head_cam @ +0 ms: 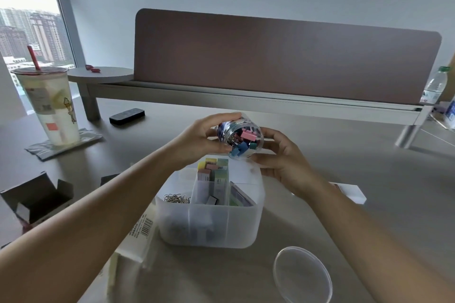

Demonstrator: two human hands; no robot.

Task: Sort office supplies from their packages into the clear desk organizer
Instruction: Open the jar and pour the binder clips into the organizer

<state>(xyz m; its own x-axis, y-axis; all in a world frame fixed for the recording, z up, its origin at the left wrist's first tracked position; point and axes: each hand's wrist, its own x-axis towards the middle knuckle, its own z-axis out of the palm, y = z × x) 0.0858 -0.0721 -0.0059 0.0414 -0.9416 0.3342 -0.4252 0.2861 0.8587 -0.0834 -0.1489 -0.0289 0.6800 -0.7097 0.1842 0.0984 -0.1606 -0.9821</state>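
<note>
A clear round jar of coloured binder clips [240, 137] is tilted on its side, its open mouth facing me, just above the back of the clear desk organizer [209, 226]. My left hand [204, 138] grips the jar from the left. My right hand [283, 157] touches the jar's lower right and rests by the organizer's back rim. The organizer holds silver paper clips [176, 198] in its left compartment, pastel sticky-note pads [216, 172] in the middle and a flat packet [242, 197] on the right.
The jar's clear lid [301, 275] lies at the front right. An opened cardboard box [37, 199] and a barcoded package [141, 233] sit to the left. A drink cup with a straw [49, 106], a black eraser [126, 115], a white box [352, 194] and a water bottle [434, 86] stand around.
</note>
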